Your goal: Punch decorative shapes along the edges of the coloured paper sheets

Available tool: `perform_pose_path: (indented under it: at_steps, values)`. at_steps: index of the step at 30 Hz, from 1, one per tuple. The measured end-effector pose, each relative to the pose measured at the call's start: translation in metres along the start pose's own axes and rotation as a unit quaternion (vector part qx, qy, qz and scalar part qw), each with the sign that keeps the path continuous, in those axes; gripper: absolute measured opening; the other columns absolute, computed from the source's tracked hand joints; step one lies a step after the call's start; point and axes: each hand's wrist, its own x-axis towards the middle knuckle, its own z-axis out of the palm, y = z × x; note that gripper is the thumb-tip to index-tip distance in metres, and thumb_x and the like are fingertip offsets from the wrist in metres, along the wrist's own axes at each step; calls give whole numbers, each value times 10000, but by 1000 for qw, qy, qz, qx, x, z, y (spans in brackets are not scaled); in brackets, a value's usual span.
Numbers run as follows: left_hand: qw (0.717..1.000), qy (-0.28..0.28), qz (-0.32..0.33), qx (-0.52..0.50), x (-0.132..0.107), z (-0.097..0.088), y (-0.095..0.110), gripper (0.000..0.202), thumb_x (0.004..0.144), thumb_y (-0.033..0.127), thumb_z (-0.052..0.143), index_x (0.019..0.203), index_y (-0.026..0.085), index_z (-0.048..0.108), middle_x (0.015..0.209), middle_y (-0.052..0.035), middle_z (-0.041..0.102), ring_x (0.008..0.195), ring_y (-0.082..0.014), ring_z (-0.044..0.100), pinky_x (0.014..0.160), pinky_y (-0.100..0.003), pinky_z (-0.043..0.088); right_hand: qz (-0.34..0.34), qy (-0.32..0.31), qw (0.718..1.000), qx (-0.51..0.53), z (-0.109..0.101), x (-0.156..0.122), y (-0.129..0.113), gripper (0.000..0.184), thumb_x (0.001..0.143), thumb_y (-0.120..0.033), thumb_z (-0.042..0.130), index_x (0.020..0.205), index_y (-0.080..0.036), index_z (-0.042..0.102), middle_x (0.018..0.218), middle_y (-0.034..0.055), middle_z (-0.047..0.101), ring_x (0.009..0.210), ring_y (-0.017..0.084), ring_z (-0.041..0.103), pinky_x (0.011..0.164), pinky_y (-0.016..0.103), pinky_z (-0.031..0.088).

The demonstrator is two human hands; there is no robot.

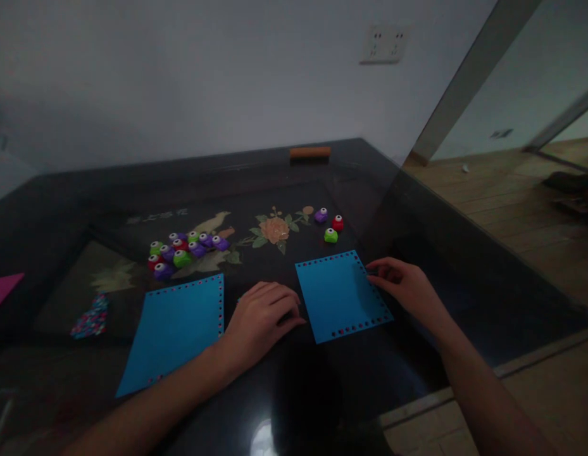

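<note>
Between two blue sheets, my left hand rests palm down on the dark tabletop, fingers loosely curved and thumb apart from them. Its fingertips are close to the left edge of the right blue sheet, which has small dark and reddish dots along its top, right and bottom edges. My right hand is at that sheet's right edge, thumb and forefinger nearly together in a pinch; anything between them is too small to make out. Partly behind my left forearm lies the left blue sheet, dotted along its top, right and bottom edges.
Several purple, red and green one-eyed toys cluster behind the left sheet. A purple toy, a red toy and a green toy stand behind the right one. Colourful small pieces, pink paper and a brown cylinder lie farther out.
</note>
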Motion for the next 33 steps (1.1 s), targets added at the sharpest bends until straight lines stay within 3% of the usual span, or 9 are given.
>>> perform_pose_path:
  at_steps: [4, 9, 15, 21, 25, 29, 31, 33]
  values:
    - [999, 8, -41, -15, -13, -17, -12, 161, 830, 283, 653, 712, 191, 592, 849, -6, 697, 802, -171, 636, 729, -301, 444, -15, 12, 1000, 9, 2, 2, 1, 310, 680, -420, 655, 868, -176, 694, 658, 15, 564, 556, 158, 513, 524, 295, 406]
    - [987, 52, -152, -11, -50, -49, -41, 237, 875, 366, 564, 708, 202, 603, 824, -16, 703, 792, -182, 647, 755, -298, 451, -27, -4, 999, 18, 9, 1, -6, 305, 707, -437, 624, 867, -188, 695, 675, 34, 598, 586, 186, 555, 542, 316, 431]
    - [944, 121, -306, 34, -94, -78, -71, 307, 872, 429, 457, 696, 209, 579, 709, -13, 678, 691, -195, 630, 677, -282, 435, -118, -93, 988, -16, 34, -3, -57, 186, 776, -338, 579, 855, -210, 688, 748, 40, 657, 620, 175, 583, 593, 321, 460]
    - [925, 155, -344, 40, -109, -98, -82, 424, 892, 424, 331, 537, 217, 432, 489, 18, 522, 484, -151, 510, 566, -260, 377, -263, -190, 943, -71, 91, -2, -137, 102, 835, -189, 570, 865, -191, 667, 800, 22, 663, 690, 135, 576, 613, 259, 426]
    - [914, 133, -379, 61, -115, -110, -94, 467, 884, 453, 345, 497, 212, 441, 460, 7, 507, 475, -164, 512, 541, -275, 358, -312, -201, 915, -157, 142, 6, -172, 130, 842, -215, 593, 942, -190, 671, 874, 40, 658, 766, 169, 598, 648, 287, 441]
    - [913, 117, -378, 102, -122, -115, -106, 187, 833, 321, 476, 817, 196, 614, 757, -41, 669, 719, -216, 624, 634, -293, 426, -331, -155, 899, -243, 182, 13, -187, 338, 851, -345, 599, 1119, -140, 618, 1113, 136, 601, 979, 266, 590, 726, 364, 491]
    - [921, 99, -361, 106, -125, -115, -111, 210, 816, 237, 488, 975, 188, 616, 930, -70, 686, 866, -234, 635, 739, -320, 457, -334, -149, 893, -265, 193, 14, -191, 428, 836, -399, 612, 1165, -125, 596, 1161, 162, 574, 1059, 303, 559, 743, 388, 506]
    - [928, 69, -347, 117, -127, -113, -116, 218, 822, 228, 495, 988, 183, 629, 996, -85, 680, 944, -250, 624, 816, -352, 460, -333, -146, 889, -278, 199, 15, -193, 487, 813, -431, 634, 1182, -117, 590, 1202, 178, 550, 1108, 323, 530, 756, 402, 516]
